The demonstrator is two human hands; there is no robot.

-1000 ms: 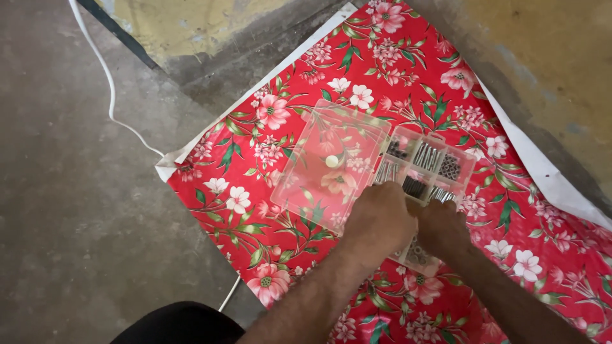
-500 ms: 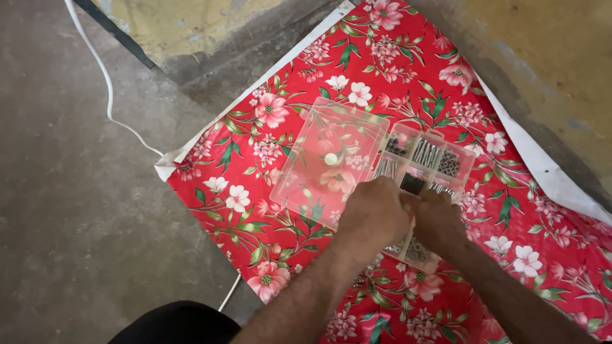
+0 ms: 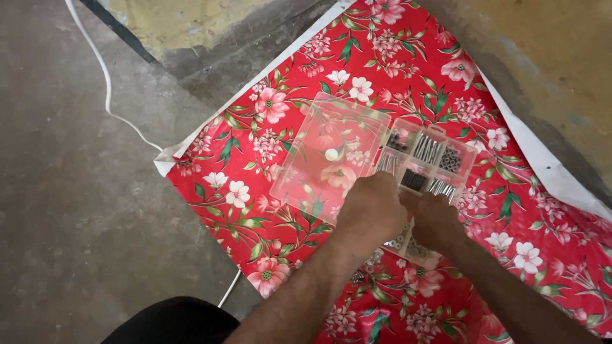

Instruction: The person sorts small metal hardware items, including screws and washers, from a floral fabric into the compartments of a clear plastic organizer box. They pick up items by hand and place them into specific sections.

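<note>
Head view: both hands work over the open parts box on the floral cloth.

Left hand (image 3: 373, 207) and right hand (image 3: 435, 218) curl together over the clear organizer box (image 3: 426, 159)'s near compartments; grip hidden. Judged sorting small hardware; lid (image 3: 328, 159) lies beyond the left hand.

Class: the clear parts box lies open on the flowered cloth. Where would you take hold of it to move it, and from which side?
Probably grip the parts box by its compartment tray's far rim, coming from above: the open lid lies flat alongside, and both hands cover the near end.
</note>
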